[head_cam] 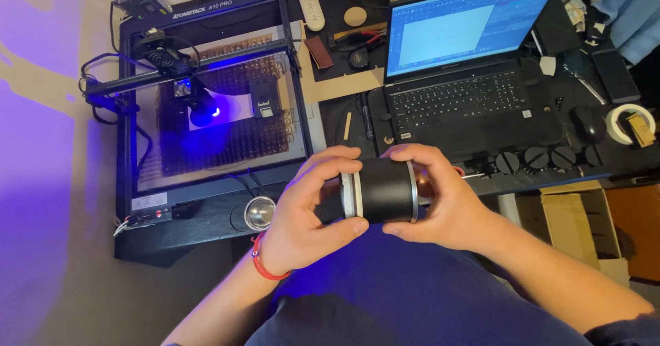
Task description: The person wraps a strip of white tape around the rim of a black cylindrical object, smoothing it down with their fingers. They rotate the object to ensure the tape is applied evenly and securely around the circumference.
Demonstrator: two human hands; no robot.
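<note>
Both hands hold a black cylinder (382, 190) horizontally over the lap, in front of the desk (206, 215) edge. Cyl. has a white/silver ring at its left end and a thin metal band at the right.

L hand (309, 208): fingers curled over the top of the left end, thumb under, closed round the ring end. Red band (265, 263) on L wrist.

R hand (440, 198): fingers over the top right, thumb below at the band, gripping the right end. Copper-coloured end part just visible behind R fingers; can't tell what it is.

Desk: laser engraver (206, 91) at left, frame black, head (199, 105) glowing blue over a white sheet on the honeycomb bed. Small metal cup (260, 212) on desk edge, just left of L hand, not touching. Open laptop (467, 64) behind the hands, screen lit. Black mouse (590, 122) and tape roll (629, 124) far right. Cardboard box (584, 225) below desk at right
</note>
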